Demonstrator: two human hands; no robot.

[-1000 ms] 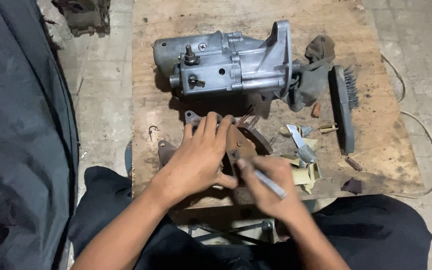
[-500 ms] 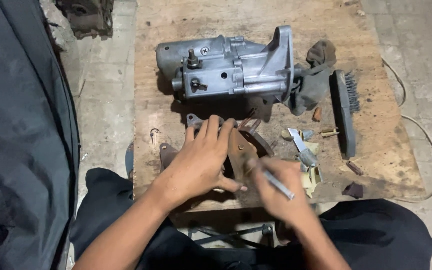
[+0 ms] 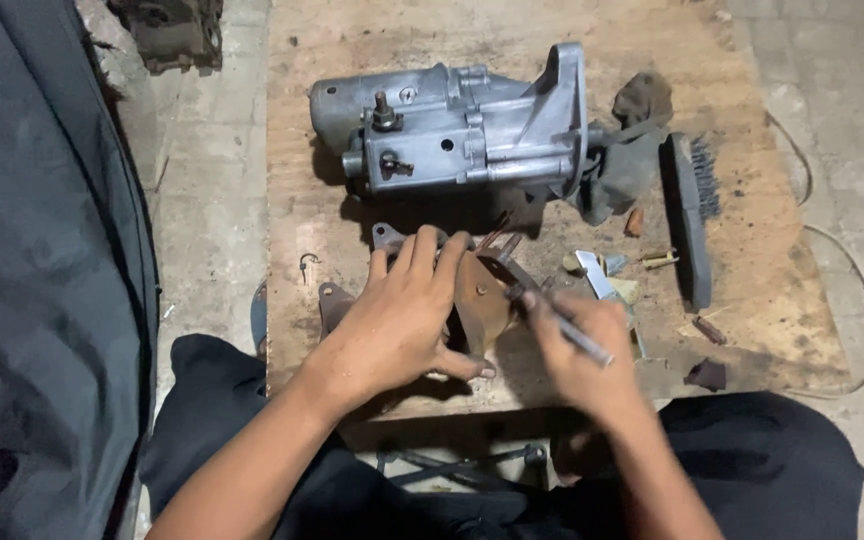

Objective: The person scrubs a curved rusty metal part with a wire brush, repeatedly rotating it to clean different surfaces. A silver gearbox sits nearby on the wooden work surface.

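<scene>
Left hand clamps the rusty plate just below the starter motor, right hand fingers closed around a thin tool; best kept pinned flat, strokes short.

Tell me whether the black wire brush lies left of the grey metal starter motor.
No, the black wire brush lies right of the grey metal starter motor.

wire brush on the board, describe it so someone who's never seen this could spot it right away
Start at the big silver starter motor on the wooden board. Right of it, past a dark rag, lies the wire brush: long, dark, narrow, bristles facing right, unlike the small scraps nearby.
</scene>
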